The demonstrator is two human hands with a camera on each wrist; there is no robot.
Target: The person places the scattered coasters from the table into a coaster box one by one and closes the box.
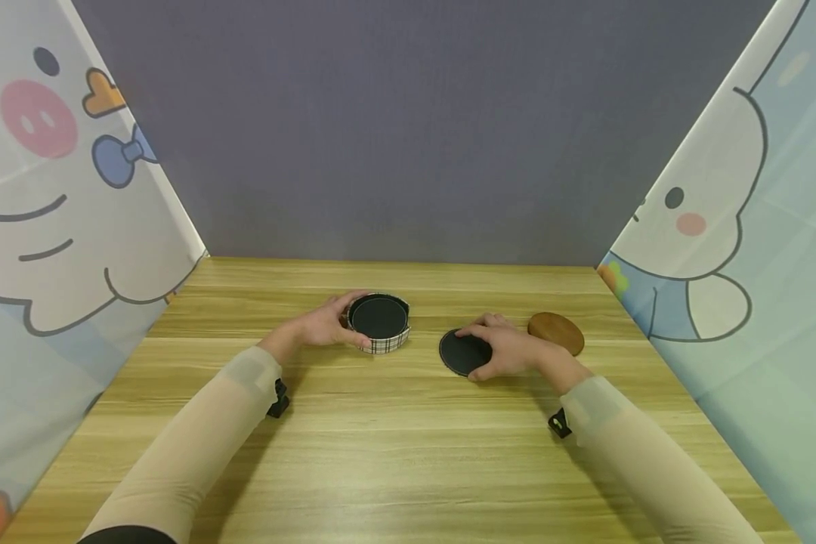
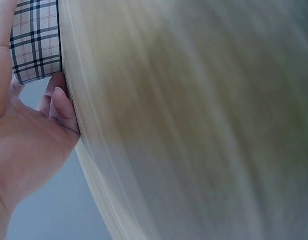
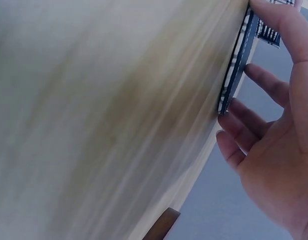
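Observation:
A round holder with a plaid wall [image 1: 384, 347] stands on the table, and a black disc [image 1: 379, 316] lies inside it. My left hand [image 1: 326, 321] grips this holder from its left side, thumb at the near edge and fingers at the far edge. The left wrist view shows the plaid wall [image 2: 38, 42] near the fingers. To the right, a round black coaster [image 1: 464, 355] lies flat on or just above the table. My right hand [image 1: 510, 351] holds it by the rim from the right. Seen edge-on in the right wrist view, the coaster [image 3: 237, 65] sits between thumb and fingers.
A brown wooden oval piece [image 1: 559, 332] lies on the table just behind my right hand. The wood-grain table [image 1: 408, 453] meets a grey panel [image 1: 401, 151] at the back. Cartoon-printed cloths [image 1: 775, 227] flank both sides.

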